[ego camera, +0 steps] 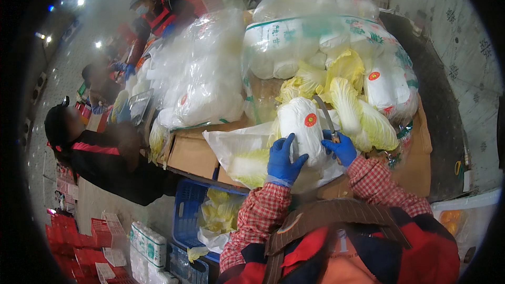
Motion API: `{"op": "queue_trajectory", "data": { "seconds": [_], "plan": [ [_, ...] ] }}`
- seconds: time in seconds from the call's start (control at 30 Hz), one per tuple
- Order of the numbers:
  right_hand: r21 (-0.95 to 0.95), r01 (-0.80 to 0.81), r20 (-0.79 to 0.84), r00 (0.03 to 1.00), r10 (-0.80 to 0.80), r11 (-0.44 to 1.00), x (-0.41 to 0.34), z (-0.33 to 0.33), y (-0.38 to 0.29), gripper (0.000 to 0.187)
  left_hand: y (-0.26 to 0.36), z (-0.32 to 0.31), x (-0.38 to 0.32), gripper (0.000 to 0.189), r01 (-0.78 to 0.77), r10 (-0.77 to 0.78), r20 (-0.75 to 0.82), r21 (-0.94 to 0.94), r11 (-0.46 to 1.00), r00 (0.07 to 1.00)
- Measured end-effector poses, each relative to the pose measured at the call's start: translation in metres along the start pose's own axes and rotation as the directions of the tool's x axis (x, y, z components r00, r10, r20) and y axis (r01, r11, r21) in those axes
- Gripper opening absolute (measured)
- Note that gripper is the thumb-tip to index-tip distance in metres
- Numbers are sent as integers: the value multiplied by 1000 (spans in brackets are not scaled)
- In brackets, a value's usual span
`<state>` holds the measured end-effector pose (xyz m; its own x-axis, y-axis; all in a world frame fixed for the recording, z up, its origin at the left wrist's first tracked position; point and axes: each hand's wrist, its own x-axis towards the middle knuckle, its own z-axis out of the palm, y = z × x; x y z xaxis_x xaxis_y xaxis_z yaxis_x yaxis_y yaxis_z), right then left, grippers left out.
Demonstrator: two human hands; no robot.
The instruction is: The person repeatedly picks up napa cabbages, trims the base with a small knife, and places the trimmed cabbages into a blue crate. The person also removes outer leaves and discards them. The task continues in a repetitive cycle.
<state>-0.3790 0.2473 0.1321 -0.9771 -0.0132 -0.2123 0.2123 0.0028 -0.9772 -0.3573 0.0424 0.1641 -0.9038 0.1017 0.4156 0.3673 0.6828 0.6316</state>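
Note:
A napa cabbage wrapped in white paper (302,130), bearing a round red sticker, lies before me on the work table. My left hand (285,159), in a blue glove, rests on its near left side with thumb and fingers apart. My right hand (340,148), also blue-gloved, is closed around the wooden handle of a curved knife (326,114), and its fingertips touch the wrapped cabbage's right side. The blade points away from me. Bare napa cabbages (375,126) lie to the right, with loose yellow leaves (345,69) behind. White wrapping paper (221,140) is spread under the cabbage, a pale leaf on it.
Large clear bags of wrapped cabbages (209,75) stand across the table's far side. Cardboard (193,154) covers the tabletop. A blue crate (185,213) with leaves stands below left. A co-worker in dark clothing (114,157) is at the left; others work farther back.

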Motion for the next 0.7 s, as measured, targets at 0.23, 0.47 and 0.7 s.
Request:
{"op": "queue_trajectory", "data": {
  "seconds": [0.23, 0.47, 0.7],
  "plan": [
    [15, 145, 13, 989, -145, 989, 12, -4, -24, 42, -17, 14, 16, 69, 88, -86, -89, 24, 996, 992],
    [-433, 336, 95, 940, -328, 837, 62, -8, -45, 51, -32, 23, 4, 75, 282, -271, 81, -373, 884, 959],
    [-597, 493, 282, 868, -410, 633, 86, -17, -44, 54, -34, 26, 1, 71, 207, -206, 38, -343, 916, 978]
  ]
}}
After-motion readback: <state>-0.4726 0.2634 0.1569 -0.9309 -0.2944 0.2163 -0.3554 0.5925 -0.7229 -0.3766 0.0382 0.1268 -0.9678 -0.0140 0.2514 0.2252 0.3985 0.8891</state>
